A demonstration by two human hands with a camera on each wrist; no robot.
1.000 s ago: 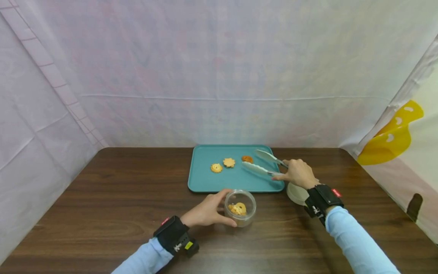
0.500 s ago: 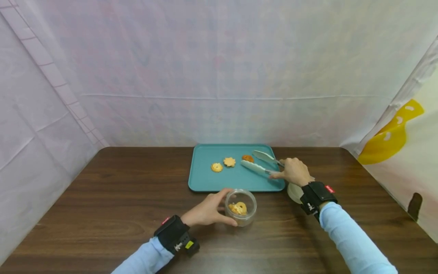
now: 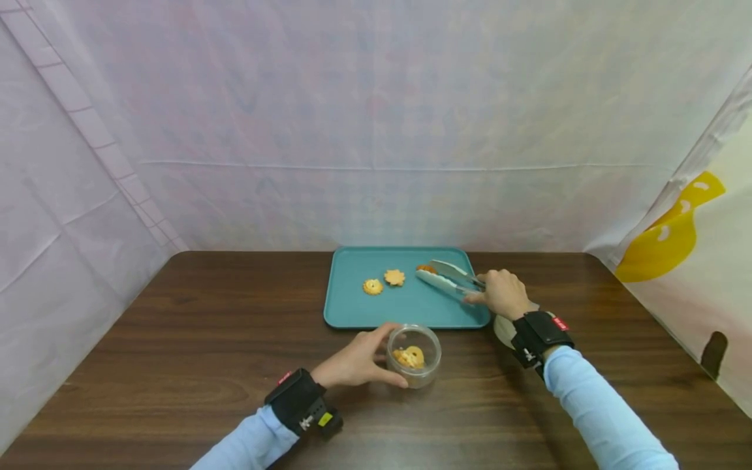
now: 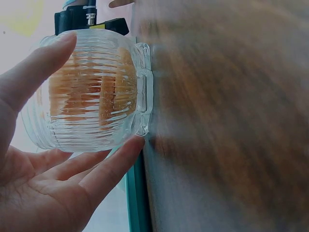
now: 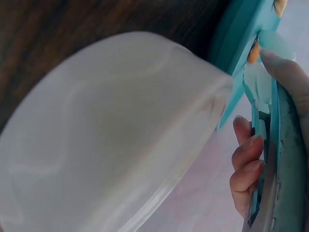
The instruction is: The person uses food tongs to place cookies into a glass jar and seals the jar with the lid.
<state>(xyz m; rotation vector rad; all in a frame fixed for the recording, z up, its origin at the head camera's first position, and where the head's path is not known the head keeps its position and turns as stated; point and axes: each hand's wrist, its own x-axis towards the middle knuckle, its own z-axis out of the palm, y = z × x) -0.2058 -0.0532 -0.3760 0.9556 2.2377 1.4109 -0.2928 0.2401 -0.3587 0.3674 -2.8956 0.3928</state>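
Observation:
My left hand (image 3: 355,362) grips a clear ribbed plastic jar (image 4: 91,92) standing on the table, thumb on one side and fingers on the other. Several cookies (image 3: 409,357) lie inside it. In my right hand (image 3: 504,294) is a pair of tongs (image 3: 439,281) with pale tips. These tips reach over the teal tray (image 3: 399,313), on either side of a brown cookie (image 3: 425,268) that they partly cover; contact cannot be told. Farther left on the tray lie a flower-shaped cookie (image 3: 394,278) and a round scalloped cookie (image 3: 373,287).
A whitish round lid or dish (image 5: 111,130) stands by the tray's right front corner, partly under my right wrist. The dark wooden table (image 3: 205,352) is bordered by hanging pale cloth (image 3: 376,130) at the back and sides.
The tongs' arms have drawn closer together around the brown cookie. My right hand has shifted slightly left; my left hand and the jar stay put.

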